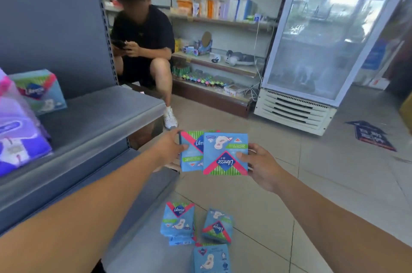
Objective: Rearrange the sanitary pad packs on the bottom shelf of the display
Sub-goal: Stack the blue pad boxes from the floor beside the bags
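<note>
Floor: pale square tiles [334, 172] across the lower right, daylight glinting on them.
Left: grey metal shelving unit [93, 116] with a dark back panel.
Centre back: wall shelves [223, 21] of boxed goods.
Right: white glass-door fridge [323, 50].
Floor sticker: dark arrow [371, 134], right edge.

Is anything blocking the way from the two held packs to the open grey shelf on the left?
Nothing visible does. The left hand and right hand hold two blue packs over the floor; the bare grey shelf lies open between them and the blue pack already standing there.
</note>
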Tool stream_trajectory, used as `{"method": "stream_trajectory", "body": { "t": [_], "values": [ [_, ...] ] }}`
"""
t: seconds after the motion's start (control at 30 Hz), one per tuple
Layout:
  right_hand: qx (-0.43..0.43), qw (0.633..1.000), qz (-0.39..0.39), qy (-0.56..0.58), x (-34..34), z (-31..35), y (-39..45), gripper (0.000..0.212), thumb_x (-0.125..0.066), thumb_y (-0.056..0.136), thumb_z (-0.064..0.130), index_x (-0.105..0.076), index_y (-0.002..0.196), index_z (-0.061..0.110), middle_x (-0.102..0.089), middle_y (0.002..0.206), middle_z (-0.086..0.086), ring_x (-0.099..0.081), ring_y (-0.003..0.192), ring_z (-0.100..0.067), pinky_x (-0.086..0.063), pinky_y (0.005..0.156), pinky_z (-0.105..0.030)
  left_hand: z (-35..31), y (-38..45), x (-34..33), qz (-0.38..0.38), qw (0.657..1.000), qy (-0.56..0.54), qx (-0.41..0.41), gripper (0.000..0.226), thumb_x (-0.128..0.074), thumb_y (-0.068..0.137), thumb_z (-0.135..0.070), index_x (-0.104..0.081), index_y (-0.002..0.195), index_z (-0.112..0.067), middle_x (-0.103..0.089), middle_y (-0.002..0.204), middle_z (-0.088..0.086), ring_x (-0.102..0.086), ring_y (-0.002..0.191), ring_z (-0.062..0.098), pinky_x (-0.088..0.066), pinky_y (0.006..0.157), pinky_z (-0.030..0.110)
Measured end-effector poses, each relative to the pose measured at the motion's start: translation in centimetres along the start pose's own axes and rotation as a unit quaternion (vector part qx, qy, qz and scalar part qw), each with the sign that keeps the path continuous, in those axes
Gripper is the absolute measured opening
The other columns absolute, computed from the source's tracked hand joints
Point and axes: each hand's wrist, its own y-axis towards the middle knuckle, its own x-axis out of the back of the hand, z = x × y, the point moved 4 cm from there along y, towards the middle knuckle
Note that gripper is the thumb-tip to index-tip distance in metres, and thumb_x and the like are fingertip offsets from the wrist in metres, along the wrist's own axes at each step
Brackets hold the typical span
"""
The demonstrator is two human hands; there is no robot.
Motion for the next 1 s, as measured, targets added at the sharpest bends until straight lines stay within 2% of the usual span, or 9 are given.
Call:
{"method": "stream_trajectory", "body": {
  "t": [0.07,0.13,0.2,0.4,0.5,0.6,0.73,0.87,1.0],
  "values": [
    [0.02,1.0,0.011,-0.01,-1.4,3.0,-0.9,0.033,-0.067,0.087,0.003,-0.054,0.116,0.011,-0.071,0.11,-0.008,-0.068,0.092,-0.026,-0.053,0.091,-0.049,-2.6,-1.9,2.9,-0.04,0.998,0.03,-0.047,0.035,-0.052,0.097,-0.004,-0.044,0.127,-0.022,-0.064,0.117,0.012,-0.068,0.093,0.028,-0.058,0.074,0.055],
    [0.038,0.999,0.025,-0.026,-2.9,6.1,-1.8,0.039,-0.068,0.087,0.003,-0.052,0.121,0.011,-0.069,0.114,-0.008,-0.07,0.091,-0.026,-0.056,0.082,-0.044,-5.1,-3.8,5.8,-0.08,0.989,0.091,-0.079,0.038,-0.053,0.096,-0.005,-0.044,0.127,-0.025,-0.062,0.119,0.011,-0.067,0.097,0.027,-0.059,0.073,0.054],
    [0.06,0.997,0.04,-0.039,-4.7,9.0,-2.6,0.042,-0.067,0.088,0.002,-0.05,0.125,0.012,-0.068,0.114,-0.007,-0.069,0.087,-0.025,-0.056,0.075,-0.04,-7.4,-6.1,8.3,-0.105,0.979,0.144,-0.095,0.035,-0.053,0.097,-0.008,-0.043,0.123,-0.029,-0.06,0.116,0.009,-0.065,0.1,0.027,-0.06,0.068,0.052],
    [0.103,0.988,0.088,-0.069,-11.5,15.4,-3.6,0.066,-0.064,0.089,-0.001,-0.037,0.142,0.026,-0.07,0.111,-0.008,-0.069,0.088,-0.03,-0.056,0.066,-0.041,-12.3,-13.0,15.7,-0.198,0.944,0.235,-0.117,0.034,-0.052,0.096,-0.009,-0.039,0.121,-0.028,-0.057,0.116,0.01,-0.065,0.099,0.027,-0.061,0.068,0.048],
    [0.115,0.983,0.119,-0.074,-15.5,16.8,-3.7,0.06,-0.064,0.089,-0.001,-0.042,0.138,0.024,-0.071,0.107,-0.005,-0.069,0.088,-0.028,-0.056,0.071,-0.046,-13.6,-15.8,18.7,-0.24,0.925,0.272,-0.115,0.038,-0.052,0.095,-0.007,-0.04,0.123,-0.029,-0.057,0.116,0.012,-0.065,0.097,0.031,-0.061,0.067,0.049],
    [0.113,0.979,0.153,-0.076,-19.3,17.5,-3.7,0.051,-0.064,0.089,-0.001,-0.046,0.13,0.024,-0.069,0.11,-0.004,-0.068,0.093,-0.027,-0.055,0.072,-0.045,-14.4,-18.2,21.4,-0.292,0.896,0.312,-0.116,0.043,-0.048,0.094,-0.005,-0.042,0.129,-0.03,-0.058,0.114,0.012,-0.065,0.094,0.032,-0.061,0.065,0.044],
    [0.107,0.971,0.195,-0.082,-23.8,17.8,-3.3,0.048,-0.064,0.089,0.001,-0.046,0.124,0.029,-0.068,0.111,-0.007,-0.068,0.097,-0.027,-0.056,0.077,-0.048,-14.5,-20.2,25.2,-0.335,0.885,0.307,-0.1,0.046,-0.045,0.093,-0.003,-0.042,0.13,-0.031,-0.06,0.11,0.012,-0.067,0.088,0.032,-0.061,0.063,0.045],
    [0.103,0.966,0.214,-0.1,-27.7,17.4,-1.5,0.046,-0.064,0.089,0.0,-0.046,0.122,0.028,-0.069,0.109,-0.008,-0.068,0.1,-0.029,-0.055,0.086,-0.056,-14.3,-20.8,29.1,-0.371,0.876,0.293,-0.095,0.046,-0.048,0.094,-0.003,-0.041,0.133,-0.027,-0.059,0.116,0.01,-0.062,0.097,0.029,-0.06,0.071,0.043],
    [0.089,0.962,0.231,-0.115,-30.6,16.3,1.1,0.045,-0.064,0.09,0.0,-0.048,0.124,0.025,-0.07,0.107,-0.008,-0.069,0.097,-0.03,-0.057,0.08,-0.052,-14.5,-19.8,32.0,-0.382,0.883,0.261,-0.083,0.046,-0.05,0.096,-0.003,-0.039,0.134,-0.027,-0.054,0.12,0.009,-0.059,0.1,0.026,-0.055,0.06,0.033]
  ]
}}
